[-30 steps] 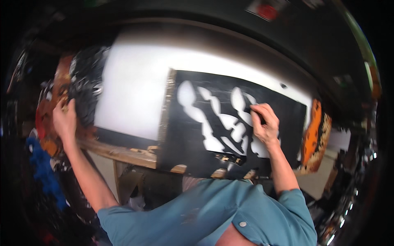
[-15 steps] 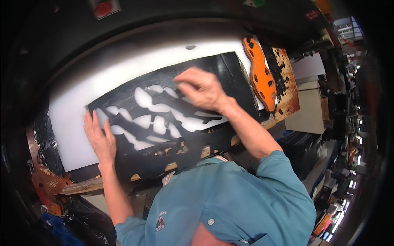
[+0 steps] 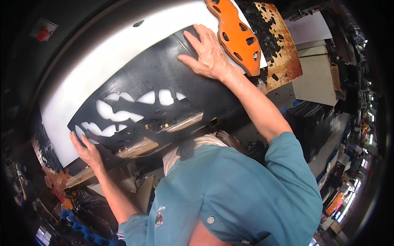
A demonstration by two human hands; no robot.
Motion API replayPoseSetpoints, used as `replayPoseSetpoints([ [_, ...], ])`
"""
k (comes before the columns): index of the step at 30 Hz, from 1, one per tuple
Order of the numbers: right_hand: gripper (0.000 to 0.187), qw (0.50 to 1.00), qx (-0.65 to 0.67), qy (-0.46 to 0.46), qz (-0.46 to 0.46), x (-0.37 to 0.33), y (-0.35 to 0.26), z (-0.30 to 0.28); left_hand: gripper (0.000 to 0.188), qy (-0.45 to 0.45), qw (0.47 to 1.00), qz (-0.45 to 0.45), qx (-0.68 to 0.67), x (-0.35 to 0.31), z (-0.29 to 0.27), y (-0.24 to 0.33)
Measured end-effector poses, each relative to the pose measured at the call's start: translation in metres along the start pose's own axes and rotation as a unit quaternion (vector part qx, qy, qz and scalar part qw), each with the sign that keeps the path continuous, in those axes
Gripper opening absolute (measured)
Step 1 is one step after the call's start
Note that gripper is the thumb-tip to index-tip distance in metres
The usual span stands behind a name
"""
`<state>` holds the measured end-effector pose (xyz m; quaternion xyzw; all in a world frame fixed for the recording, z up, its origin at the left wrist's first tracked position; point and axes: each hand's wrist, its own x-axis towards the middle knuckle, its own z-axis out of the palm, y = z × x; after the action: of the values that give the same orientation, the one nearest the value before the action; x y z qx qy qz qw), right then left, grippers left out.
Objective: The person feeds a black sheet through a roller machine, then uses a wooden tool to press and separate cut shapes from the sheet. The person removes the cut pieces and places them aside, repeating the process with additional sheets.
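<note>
A black flexible sheet (image 3: 164, 67) with several curved cut-out openings lies over a white board (image 3: 78, 86) in front of me. Its cut part hangs toward my body past the near edge. My left hand (image 3: 88, 156) touches the sheet's left corner, fingers stretched out beside an opening. Near the far right of the sheet, my right hand (image 3: 209, 53) lies flat with its fingers spread. An orange shaped die (image 3: 234, 30) with several holes rests on the board just beyond my right hand.
Wooden edging (image 3: 84, 177) runs along the near side of the worktable. Black scraps (image 3: 266, 37) litter a rusty brown plate (image 3: 291, 57) at the right. A red button (image 3: 42, 35) sits on the dark machine at upper left. Pale boxes (image 3: 316, 80) stand farther right.
The black sheet has shifted toward my body, showing more uncut surface. My right hand has gone from curled above the openings to flat near the far edge. The left hand stays at the left corner.
</note>
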<state>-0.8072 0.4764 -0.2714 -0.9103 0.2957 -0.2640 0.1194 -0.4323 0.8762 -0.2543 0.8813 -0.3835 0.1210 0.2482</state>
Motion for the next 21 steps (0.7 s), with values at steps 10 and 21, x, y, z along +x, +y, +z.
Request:
replayPoseSetpoints([
  [10, 0.056, 0.982, 0.074, 0.122, 0.128, -0.091, -0.058, -0.035, 0.047, 0.038, 0.998, -0.019, 0.042, -0.014, -0.001, 0.016],
  [21, 0.071, 0.932, -0.033, 0.133, 0.335, -0.148, -0.088, -0.064, 0.053, 0.029, 0.991, 0.017, -0.132, -0.011, -0.003, 0.012],
])
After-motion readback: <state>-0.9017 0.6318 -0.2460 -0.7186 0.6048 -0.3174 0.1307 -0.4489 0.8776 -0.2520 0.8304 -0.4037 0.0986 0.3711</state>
